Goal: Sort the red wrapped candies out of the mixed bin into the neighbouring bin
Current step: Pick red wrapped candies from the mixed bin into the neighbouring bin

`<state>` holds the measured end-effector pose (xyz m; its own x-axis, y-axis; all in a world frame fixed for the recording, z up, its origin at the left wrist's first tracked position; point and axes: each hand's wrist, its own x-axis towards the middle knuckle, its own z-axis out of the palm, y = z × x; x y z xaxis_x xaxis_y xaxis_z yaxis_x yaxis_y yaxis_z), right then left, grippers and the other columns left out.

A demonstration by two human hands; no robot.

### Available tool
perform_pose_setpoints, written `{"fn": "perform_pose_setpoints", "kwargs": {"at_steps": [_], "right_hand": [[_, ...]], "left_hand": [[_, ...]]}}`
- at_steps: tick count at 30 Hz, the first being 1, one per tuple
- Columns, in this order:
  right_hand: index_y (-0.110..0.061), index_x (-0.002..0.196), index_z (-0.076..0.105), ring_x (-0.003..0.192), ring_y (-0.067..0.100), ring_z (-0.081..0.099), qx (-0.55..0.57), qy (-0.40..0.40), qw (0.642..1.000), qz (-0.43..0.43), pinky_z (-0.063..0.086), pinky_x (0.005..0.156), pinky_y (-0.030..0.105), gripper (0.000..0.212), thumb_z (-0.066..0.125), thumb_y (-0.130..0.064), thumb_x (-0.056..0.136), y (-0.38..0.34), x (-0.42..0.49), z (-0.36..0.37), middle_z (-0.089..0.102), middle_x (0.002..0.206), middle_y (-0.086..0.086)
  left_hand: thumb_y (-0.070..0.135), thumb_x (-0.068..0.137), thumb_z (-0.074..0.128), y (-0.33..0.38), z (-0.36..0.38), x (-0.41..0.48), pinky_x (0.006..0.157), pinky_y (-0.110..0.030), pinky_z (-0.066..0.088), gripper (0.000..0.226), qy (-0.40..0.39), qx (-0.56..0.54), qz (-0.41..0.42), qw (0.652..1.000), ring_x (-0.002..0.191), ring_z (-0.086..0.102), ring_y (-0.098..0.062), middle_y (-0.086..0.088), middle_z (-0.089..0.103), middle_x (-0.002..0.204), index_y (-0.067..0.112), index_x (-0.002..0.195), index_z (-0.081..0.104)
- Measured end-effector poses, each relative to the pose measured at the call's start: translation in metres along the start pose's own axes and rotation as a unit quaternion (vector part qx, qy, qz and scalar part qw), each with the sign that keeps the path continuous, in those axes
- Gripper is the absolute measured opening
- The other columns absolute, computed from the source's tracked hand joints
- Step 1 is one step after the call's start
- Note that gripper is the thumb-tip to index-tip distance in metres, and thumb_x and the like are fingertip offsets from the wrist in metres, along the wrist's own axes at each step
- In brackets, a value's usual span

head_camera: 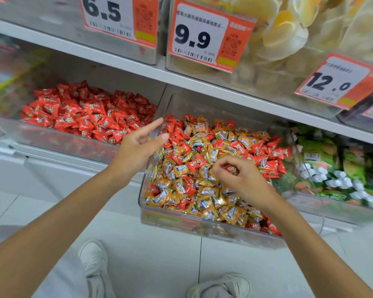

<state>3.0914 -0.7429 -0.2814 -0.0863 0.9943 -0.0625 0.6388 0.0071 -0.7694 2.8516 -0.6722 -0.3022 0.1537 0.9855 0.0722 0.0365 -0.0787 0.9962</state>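
A clear mixed bin (172, 222) in the centre holds gold and red wrapped candies together. To its left stands the neighbouring bin (58, 143), filled with red candies only. My right hand (239, 179) hovers over the middle of the mixed bin, its fingers curled round a red wrapped candy (232, 169). My left hand (141, 145) is held between the two bins, above the mixed bin's left wall, with fingers extended and nothing in it.
A bin of green and white packets (332, 168) stands on the right. Above, a shelf (181, 78) carries more clear bins with price tags 6.5, 9.9 and 12.0. White floor tiles and my two white shoes (95, 261) lie below.
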Motion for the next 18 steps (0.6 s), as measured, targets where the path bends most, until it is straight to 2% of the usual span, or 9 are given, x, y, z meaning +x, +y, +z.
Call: {"fn": "perform_pose_setpoints", "kwargs": {"at_steps": [1,2,5,7,8,11,13,15,18], "right_hand": [[-0.025,0.088,0.069,0.069,0.000,0.055,-0.014,-0.013,1.000,-0.004,0.047,0.066,0.023,0.003,0.066,-0.025,0.090,-0.002,0.000,0.003,0.063,0.086,-0.012],[-0.026,0.091,0.069,0.074,-0.001,0.056,-0.040,-0.029,0.999,-0.005,0.047,0.069,0.019,0.005,0.071,-0.029,0.087,-0.003,0.000,0.006,0.061,0.091,-0.014],[-0.033,0.116,0.067,0.093,0.003,0.051,-0.204,-0.077,0.975,-0.031,0.044,0.081,0.021,0.039,0.073,-0.048,0.080,-0.002,0.003,0.026,0.052,0.108,-0.013],[-0.030,0.125,0.063,0.093,0.011,0.047,-0.318,-0.076,0.941,-0.083,0.040,0.075,0.025,0.052,0.071,-0.053,0.079,0.002,0.006,0.042,0.047,0.105,-0.007],[-0.027,0.121,0.066,0.090,0.013,0.047,-0.329,-0.068,0.937,-0.100,0.037,0.072,0.026,0.048,0.071,-0.051,0.080,0.002,0.008,0.046,0.046,0.102,-0.006],[-0.021,0.092,0.066,0.085,0.010,0.053,-0.206,-0.037,0.975,-0.075,0.044,0.074,0.027,0.017,0.070,-0.037,0.086,0.001,0.014,0.040,0.054,0.098,-0.007],[-0.015,0.080,0.058,0.081,0.008,0.058,-0.084,0.005,0.995,-0.049,0.049,0.076,0.025,0.015,0.069,-0.023,0.088,0.000,0.014,0.028,0.059,0.091,-0.004],[-0.015,0.079,0.056,0.082,0.008,0.060,-0.044,0.036,0.997,-0.048,0.049,0.077,0.025,0.015,0.068,-0.013,0.087,0.001,0.013,0.018,0.062,0.089,-0.005],[-0.030,0.095,0.061,0.095,0.001,0.056,-0.089,-0.013,0.995,-0.041,0.045,0.085,0.020,0.016,0.068,-0.017,0.089,0.002,0.010,0.017,0.057,0.101,-0.015]], "left_hand": [[0.023,0.092,0.062,0.000,0.001,0.000,0.069,0.007,0.036,0.045,0.005,0.001,-0.002,1.000,0.068,0.054,0.019,0.009,0.046,0.090,0.029,0.136,0.052],[0.023,0.092,0.062,0.000,0.002,-0.001,0.068,0.006,0.037,0.045,0.010,0.001,-0.003,1.000,0.066,0.053,0.014,0.007,0.048,0.089,0.030,0.136,0.053],[0.023,0.091,0.062,-0.001,0.002,-0.001,0.063,0.002,0.040,0.046,0.015,0.001,-0.013,1.000,0.058,0.047,0.005,0.004,0.045,0.079,0.032,0.135,0.054],[0.022,0.091,0.062,0.000,0.002,-0.001,0.063,-0.001,0.041,0.046,0.016,-0.002,-0.017,1.000,0.053,0.046,0.005,-0.002,0.047,0.078,0.031,0.135,0.054],[0.022,0.091,0.063,0.000,0.002,-0.001,0.067,-0.002,0.041,0.046,0.018,-0.001,-0.017,1.000,0.055,0.049,0.007,-0.002,0.050,0.083,0.031,0.135,0.054],[0.020,0.091,0.063,0.000,0.003,-0.002,0.072,-0.001,0.042,0.046,0.021,-0.007,-0.022,1.000,0.064,0.055,0.013,0.006,0.057,0.086,0.029,0.136,0.054],[0.019,0.090,0.064,0.000,0.003,-0.002,0.066,-0.002,0.042,0.047,0.018,-0.013,-0.024,0.999,0.057,0.050,0.002,0.000,0.051,0.076,0.029,0.135,0.055],[0.018,0.090,0.064,0.000,0.002,-0.002,0.057,-0.006,0.040,0.046,0.018,-0.012,-0.026,0.999,0.048,0.039,-0.004,-0.004,0.040,0.064,0.030,0.134,0.055],[0.018,0.090,0.064,-0.001,0.002,-0.001,0.051,-0.011,0.036,0.046,0.021,-0.012,-0.031,0.999,0.044,0.031,-0.004,-0.003,0.031,0.059,0.031,0.134,0.056]]}}
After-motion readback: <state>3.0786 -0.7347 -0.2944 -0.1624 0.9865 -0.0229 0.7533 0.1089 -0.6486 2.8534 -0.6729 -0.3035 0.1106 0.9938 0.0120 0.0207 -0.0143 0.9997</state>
